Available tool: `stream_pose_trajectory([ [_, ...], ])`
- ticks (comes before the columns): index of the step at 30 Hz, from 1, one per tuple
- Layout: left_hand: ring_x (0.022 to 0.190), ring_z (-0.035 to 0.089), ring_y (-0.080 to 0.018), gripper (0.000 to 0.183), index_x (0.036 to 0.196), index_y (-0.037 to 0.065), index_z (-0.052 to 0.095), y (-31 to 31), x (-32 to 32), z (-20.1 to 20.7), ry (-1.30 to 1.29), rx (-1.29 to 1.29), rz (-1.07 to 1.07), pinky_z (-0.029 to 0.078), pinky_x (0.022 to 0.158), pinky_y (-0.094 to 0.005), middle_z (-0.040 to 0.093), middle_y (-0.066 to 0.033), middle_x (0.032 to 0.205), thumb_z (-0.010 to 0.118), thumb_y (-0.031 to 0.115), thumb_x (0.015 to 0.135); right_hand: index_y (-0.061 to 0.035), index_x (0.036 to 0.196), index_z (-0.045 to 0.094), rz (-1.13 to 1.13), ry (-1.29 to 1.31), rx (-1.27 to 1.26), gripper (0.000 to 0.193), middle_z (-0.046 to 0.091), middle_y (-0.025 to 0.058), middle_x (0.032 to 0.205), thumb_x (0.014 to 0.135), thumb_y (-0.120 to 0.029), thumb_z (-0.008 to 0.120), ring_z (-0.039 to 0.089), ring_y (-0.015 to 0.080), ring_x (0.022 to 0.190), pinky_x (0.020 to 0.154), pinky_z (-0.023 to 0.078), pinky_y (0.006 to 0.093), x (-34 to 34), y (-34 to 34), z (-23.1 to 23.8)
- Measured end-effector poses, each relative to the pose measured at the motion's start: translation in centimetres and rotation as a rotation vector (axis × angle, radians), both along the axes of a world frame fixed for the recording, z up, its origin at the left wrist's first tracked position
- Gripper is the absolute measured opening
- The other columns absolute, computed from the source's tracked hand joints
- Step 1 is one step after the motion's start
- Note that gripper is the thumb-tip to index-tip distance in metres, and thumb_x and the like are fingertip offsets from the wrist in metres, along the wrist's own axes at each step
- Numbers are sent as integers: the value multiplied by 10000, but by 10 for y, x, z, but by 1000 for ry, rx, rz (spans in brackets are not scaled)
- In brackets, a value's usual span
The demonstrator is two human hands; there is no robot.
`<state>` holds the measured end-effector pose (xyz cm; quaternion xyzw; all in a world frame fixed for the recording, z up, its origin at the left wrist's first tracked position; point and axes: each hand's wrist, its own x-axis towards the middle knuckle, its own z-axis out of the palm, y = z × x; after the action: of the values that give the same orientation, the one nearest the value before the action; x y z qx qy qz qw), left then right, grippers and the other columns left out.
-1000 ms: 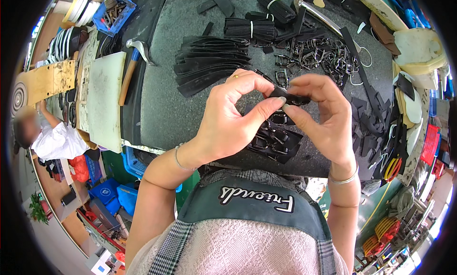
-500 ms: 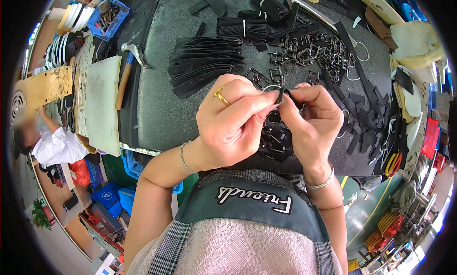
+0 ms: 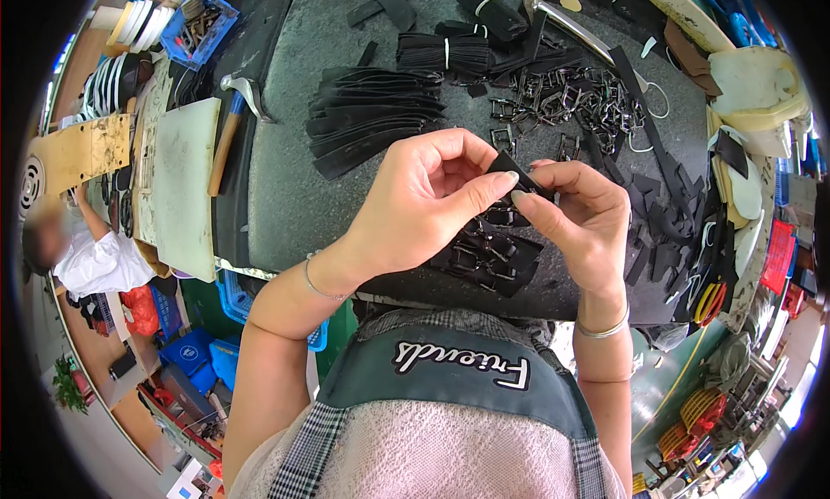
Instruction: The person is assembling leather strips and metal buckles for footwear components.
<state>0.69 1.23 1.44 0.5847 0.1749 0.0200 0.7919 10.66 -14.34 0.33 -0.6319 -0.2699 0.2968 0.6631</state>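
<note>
A short black strap (image 3: 513, 168) is pinched between my two hands above the dark work surface. My left hand (image 3: 432, 201) grips its left end between thumb and fingers. On the other end, my right hand (image 3: 579, 214) closes with thumb and curled fingers, which hide part of the strap. Below my fingers lie black straps fitted with metal buckles (image 3: 493, 253). A heap of loose dark metal buckles (image 3: 596, 101) sits beyond my hands. Left of the heap, a fanned stack of black strips (image 3: 367, 114) rests on the surface.
A hammer (image 3: 228, 140) lies at the left beside a pale board (image 3: 186, 184); another hammer (image 3: 588, 37) is at the far right. Tied strip bundles (image 3: 445, 54) lie at the back. A blue basket (image 3: 199, 28) of tools stands far left. A co-worker (image 3: 95, 253) is at the left.
My left hand has opened out from a tight pinch and rolled, and the strap now shows flatter between my hands. My right hand has shifted slightly right and down.
</note>
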Motion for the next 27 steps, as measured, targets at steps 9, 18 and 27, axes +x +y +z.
stream_pose_trajectory([
  [9, 659, 556, -122, 88, 826, -26, 608, -7, -1, -13, -404, 684, 137, 435, 587, -216, 591, -59, 783, 664, -67, 771, 48, 803, 612, -209, 61, -100, 139, 615, 34, 768, 730, 27, 728, 543, 65, 719, 624, 433, 199, -15, -2, 0],
  [18, 633, 596, -197, 181, 856, -42, 645, -13, -9, -5, -602, 1045, 181, 482, 523, -270, 604, -105, 764, 689, -119, 699, 29, 755, 582, -321, -23, 114, 117, 564, 20, 721, 720, 89, 676, 487, 62, 652, 579, 388, 204, -31, 12, -6],
  [27, 678, 592, -141, 146, 850, -52, 628, -12, -5, -7, -282, 332, 290, 497, 615, -234, 601, -96, 767, 680, -118, 731, 47, 871, 651, -191, 138, 0, 123, 627, 56, 829, 760, 54, 701, 543, 69, 750, 657, 434, 190, -19, 3, 5],
])
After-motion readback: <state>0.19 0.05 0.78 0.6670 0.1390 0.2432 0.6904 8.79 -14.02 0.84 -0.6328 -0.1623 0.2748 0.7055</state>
